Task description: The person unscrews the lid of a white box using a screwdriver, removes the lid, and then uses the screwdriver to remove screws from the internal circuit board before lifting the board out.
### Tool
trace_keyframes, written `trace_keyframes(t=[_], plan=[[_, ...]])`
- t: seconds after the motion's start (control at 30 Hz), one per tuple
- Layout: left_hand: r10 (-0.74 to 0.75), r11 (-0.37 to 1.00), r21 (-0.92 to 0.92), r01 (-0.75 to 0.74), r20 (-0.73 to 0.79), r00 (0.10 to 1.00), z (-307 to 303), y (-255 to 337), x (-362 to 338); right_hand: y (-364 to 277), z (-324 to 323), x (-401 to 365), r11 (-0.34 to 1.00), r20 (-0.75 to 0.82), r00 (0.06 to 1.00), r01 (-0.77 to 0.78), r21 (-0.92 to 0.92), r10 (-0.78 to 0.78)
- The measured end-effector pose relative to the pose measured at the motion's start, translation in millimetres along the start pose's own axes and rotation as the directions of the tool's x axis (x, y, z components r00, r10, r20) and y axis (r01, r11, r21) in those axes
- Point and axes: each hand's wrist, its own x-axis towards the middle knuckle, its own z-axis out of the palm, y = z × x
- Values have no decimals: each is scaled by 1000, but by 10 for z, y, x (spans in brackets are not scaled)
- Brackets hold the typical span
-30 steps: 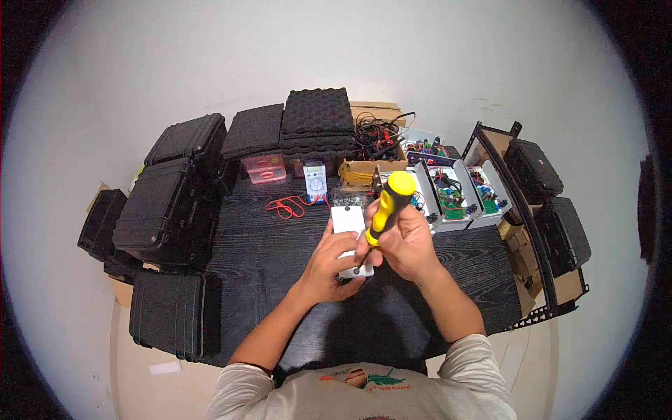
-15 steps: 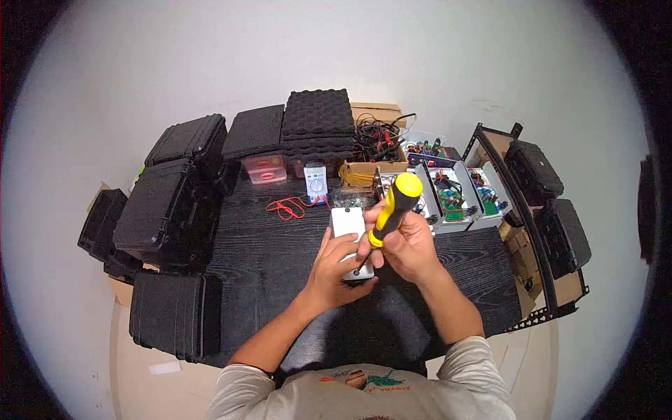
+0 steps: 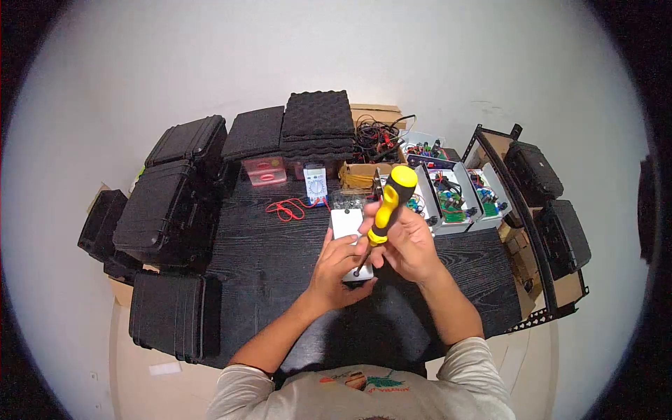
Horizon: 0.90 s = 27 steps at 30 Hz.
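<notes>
A small white box stands over the dark table, with a dark screw or hole near each end of its face. My left hand is wrapped round its left side and lower end. My right hand grips a yellow and black screwdriver, tilted with its handle up and to the right. The screwdriver's shaft points down to the dark spot at the box's lower end; whether the tip sits in a screw is too small to tell.
Black cases line the left side. Behind the hands lie a multimeter with red leads, dark foam sheets, a cardboard box of cables and white housings with circuit boards. A metal shelf with black cases borders the right.
The screwdriver's handle has swung slightly left and looks turned in my right hand, whose fingers have shifted a little. My left hand and the white box have barely moved.
</notes>
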Motion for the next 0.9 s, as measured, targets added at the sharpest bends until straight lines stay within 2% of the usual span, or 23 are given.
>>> trace_keyframes(t=[0.13, 0.2, 0.27, 0.37, 0.47, 0.6, 0.7, 0.9], plan=[[8, 1000, -6, -9, -7, 1000, 11, -7, -4, -26, 114, 17, 990, -50, 999, 24, 138, -17], [14, 1000, -3, -14, 2, 1000, 14, -37, -19, 11, 118, -7, 990, -35, 991, 123, -75, -126], [21, 1000, 3, -21, 12, 1000, 6, -53, -16, 49, 78, -8, 976, -11, 988, 153, -153, -156], [-5, 1000, -14, 5, -3, 1000, 6, 7, 4, 64, -15, -17, 994, -2, 998, 69, -88, -69], [-6, 995, -104, -7, -126, 992, 136, -108, -95, 32, 14, 8, 999, -51, 998, -23, 42, 25], [52, 990, -117, -76, -201, 978, 232, -195, -187, 55, 55, 35, 997, -72, 995, 75, 5, -74], [124, 986, -81, -145, -228, 966, 290, -262, -258, 20, 135, 11, 956, -96, 980, 145, -253, -174], [278, 960, 44, -276, -250, 928, 304, -251, -278, 27, 30, 8, 997, -43, 998, 36, -63, -39]])
